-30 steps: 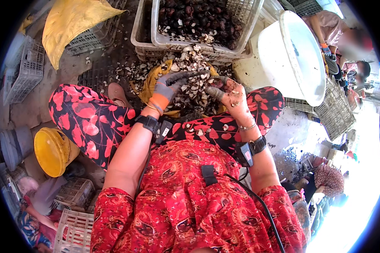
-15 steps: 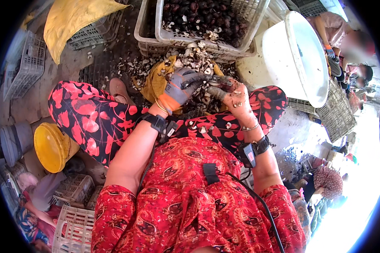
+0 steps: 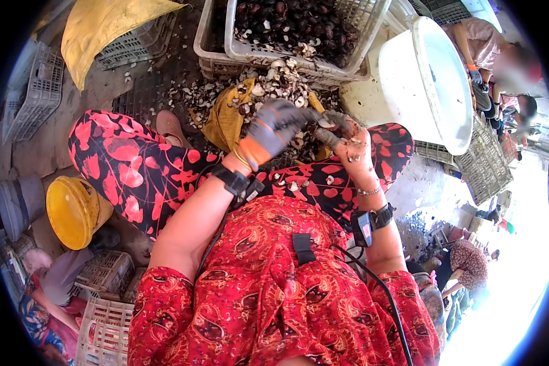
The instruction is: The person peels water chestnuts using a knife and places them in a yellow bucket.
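My left hand (image 3: 272,131), in a grey glove with an orange cuff, is over the heap of peelings between my knees. It is smeared by motion, and its fingers reach towards the right hand. My right hand (image 3: 351,145) is dirty and bare-palmed, with a dark cover on its thumb. Its fingers are closed, and what they hold is too dark and small to make out. A small pale piece (image 3: 327,124) shows beside its thumb. Under the hands lie pale and dark peelings (image 3: 285,85) on a yellow sack (image 3: 221,122).
Ahead, stacked plastic crates (image 3: 224,64) hold dark brown water chestnuts (image 3: 299,27). A large white tub (image 3: 402,76) stands tilted at the right. To the left are a yellow bucket (image 3: 73,210) and a crate under yellow cloth (image 3: 104,36). Other people sit at both sides.
My hands, close together before, have drawn a little apart. The left has swung and blurred; the right has moved slightly to the right and down.
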A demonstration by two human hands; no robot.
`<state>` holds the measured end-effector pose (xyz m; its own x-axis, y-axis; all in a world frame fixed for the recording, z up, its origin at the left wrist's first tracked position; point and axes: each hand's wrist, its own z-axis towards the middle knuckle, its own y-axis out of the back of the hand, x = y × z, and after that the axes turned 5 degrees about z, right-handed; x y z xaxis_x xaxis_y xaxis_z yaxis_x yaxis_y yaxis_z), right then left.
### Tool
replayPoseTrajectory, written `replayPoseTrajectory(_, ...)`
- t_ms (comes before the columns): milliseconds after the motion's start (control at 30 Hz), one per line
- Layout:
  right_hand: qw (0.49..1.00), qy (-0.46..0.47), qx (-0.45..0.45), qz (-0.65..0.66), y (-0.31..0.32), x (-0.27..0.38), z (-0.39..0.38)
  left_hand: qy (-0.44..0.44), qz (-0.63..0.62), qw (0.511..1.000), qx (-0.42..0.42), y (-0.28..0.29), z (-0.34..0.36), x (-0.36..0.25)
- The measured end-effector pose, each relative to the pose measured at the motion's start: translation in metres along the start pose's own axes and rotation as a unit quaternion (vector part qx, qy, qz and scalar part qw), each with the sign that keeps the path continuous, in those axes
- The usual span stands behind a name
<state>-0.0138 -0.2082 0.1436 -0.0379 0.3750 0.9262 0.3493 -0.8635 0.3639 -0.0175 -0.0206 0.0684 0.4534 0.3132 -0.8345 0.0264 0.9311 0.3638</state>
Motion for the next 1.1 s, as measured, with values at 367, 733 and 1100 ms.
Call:
replayPoseTrajectory(367,0.998,-0.024,0.02,0.058,-0.008,0.011,0.006,-0.065,0.079,0.994,-0.042,0.011,0.003,-0.011)
replayPoseTrajectory(733,0.984,0.023,-0.096,0.147,-0.011,0.003,0.014,0.09,0.01,0.989,-0.116,0.017,0.003,0.009)
replayPoseTrajectory(1100,0.986,-0.065,0.011,0.151,-0.016,-0.011,0.014,0.233,-0.322,0.913,-0.091,0.016,-0.008,0.002)
